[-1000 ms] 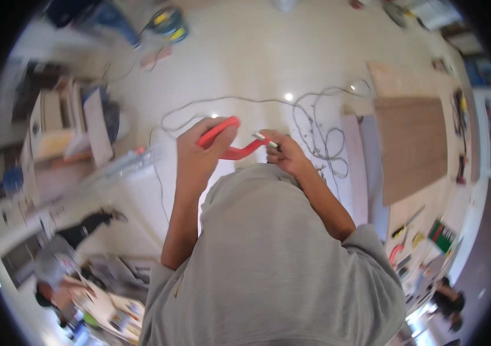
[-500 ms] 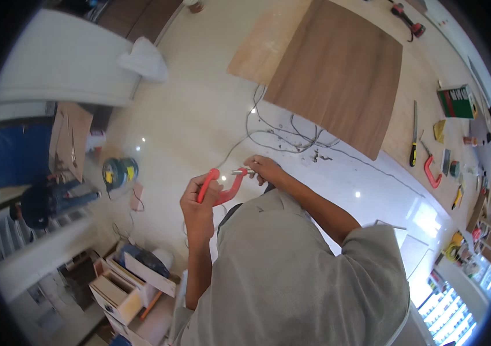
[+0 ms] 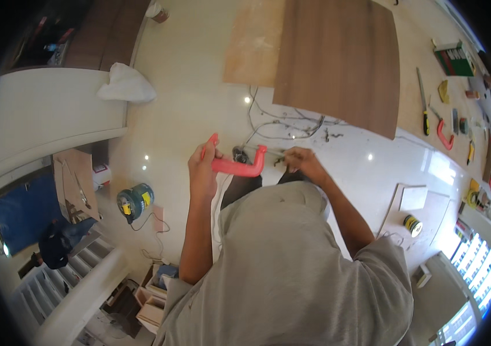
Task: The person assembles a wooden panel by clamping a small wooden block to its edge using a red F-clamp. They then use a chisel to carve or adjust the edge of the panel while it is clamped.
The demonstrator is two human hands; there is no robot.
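Note:
In front of my body I hold a red C-clamp [image 3: 237, 167]. My left hand [image 3: 201, 172] is closed round the end of its frame at the left. At the other end, my right hand [image 3: 304, 161] is closed on the outer part of the clamp's metal screw [image 3: 274, 152], which runs sideways through the frame. Nothing sits between the clamp's jaws that I can make out. Beyond my hands, a brown wood-grain panel [image 3: 338, 63] rests on the workbench and juts over its near edge, beside a paler board [image 3: 254, 43].
Grey cable [image 3: 274, 122] and small dark bits lie on the glossy floor. On the bench at right are a file [image 3: 422, 98], another red clamp [image 3: 444, 135] and a green tin [image 3: 454, 59]. A green drum-shaped machine [image 3: 136, 202] stands at left; a person [image 3: 55, 248] is beyond it.
My right hand has moved right, away from my left, and more of the clamp's screw shows outside the frame. The view has shifted, and the red power tool at top right has left it.

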